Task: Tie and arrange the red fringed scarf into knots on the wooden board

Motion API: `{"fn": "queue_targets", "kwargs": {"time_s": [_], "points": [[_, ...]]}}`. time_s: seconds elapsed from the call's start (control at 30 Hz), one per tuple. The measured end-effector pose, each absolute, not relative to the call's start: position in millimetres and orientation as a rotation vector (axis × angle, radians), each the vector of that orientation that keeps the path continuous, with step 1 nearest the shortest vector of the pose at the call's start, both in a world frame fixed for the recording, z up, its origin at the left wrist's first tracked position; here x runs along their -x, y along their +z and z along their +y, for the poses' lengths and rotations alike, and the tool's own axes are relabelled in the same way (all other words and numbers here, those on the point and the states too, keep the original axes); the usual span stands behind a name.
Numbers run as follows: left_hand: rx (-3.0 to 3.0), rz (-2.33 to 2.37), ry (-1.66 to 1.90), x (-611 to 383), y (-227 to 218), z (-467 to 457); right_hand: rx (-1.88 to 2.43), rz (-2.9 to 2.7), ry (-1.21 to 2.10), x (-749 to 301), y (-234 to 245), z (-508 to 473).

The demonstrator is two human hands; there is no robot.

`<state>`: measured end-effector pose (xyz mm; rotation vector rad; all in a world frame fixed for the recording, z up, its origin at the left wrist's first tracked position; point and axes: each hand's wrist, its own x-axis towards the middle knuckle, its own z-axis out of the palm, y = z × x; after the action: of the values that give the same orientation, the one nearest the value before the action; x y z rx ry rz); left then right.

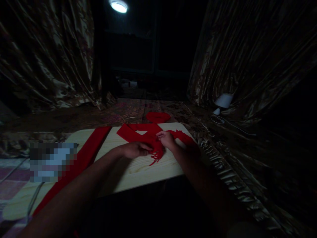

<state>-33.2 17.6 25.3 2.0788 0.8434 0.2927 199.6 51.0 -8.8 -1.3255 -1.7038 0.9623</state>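
A red fringed scarf (138, 132) lies looped on the pale wooden tabletop (133, 168), its tasselled end pointing toward me. My left hand (135, 149) pinches the left edge of that end, just above the fringe. From the other side, my right hand (167, 138) has its fingers closed on the fabric a little farther up. Another red stretch of cloth (185, 138) with a frayed edge runs off to the right behind my right hand. At the left, a long flat red band (86, 150) crosses the table diagonally, partly hidden by my left forearm.
Beyond the table's far edge lies a folded red cloth (158, 117). A small white lamp (224, 100) with a cord stands at the right on the patterned cover. A pixelated object (53, 162) and a cable are at the left. Dark curtains (74, 49) hang behind.
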Motion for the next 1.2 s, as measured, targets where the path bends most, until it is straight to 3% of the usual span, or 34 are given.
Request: {"fn": "queue_targets", "kwargs": {"time_s": [0.27, 0.43, 0.73, 0.9, 0.97, 1.1, 1.2], "points": [[-2.316, 1.321, 0.786, 43.6, -13.2, 10.3, 1.362, -1.338, 1.311, -191.4, -5.8, 53.8], [-2.551, 1.588, 0.528, 45.9, -42.0, 14.1, 1.521, -1.502, 1.198, -188.7, -0.3, 52.0], [-2.566, 1.667, 0.463, 42.8, -40.7, 7.4, 1.494, -2.448, 1.642, -224.8, 42.0, 35.2], [-2.572, 1.68, 0.495, 42.3, -41.7, 7.7, 1.15, -2.387, 1.967, -246.8, 62.5, 31.4], [-2.575, 1.674, 0.506, 42.3, -42.2, 7.9, 1.108, -2.279, 1.866, -247.2, 60.8, 33.7], [-2.563, 1.659, 0.514, 43.0, -42.1, 8.0, 1.251, -2.054, 1.299, -226.8, 43.2, 37.4], [-2.56, 1.644, 0.532, 43.7, -42.6, 8.3, 1.257, -2.105, 1.243, -206.7, 25.2, 34.0]]}}
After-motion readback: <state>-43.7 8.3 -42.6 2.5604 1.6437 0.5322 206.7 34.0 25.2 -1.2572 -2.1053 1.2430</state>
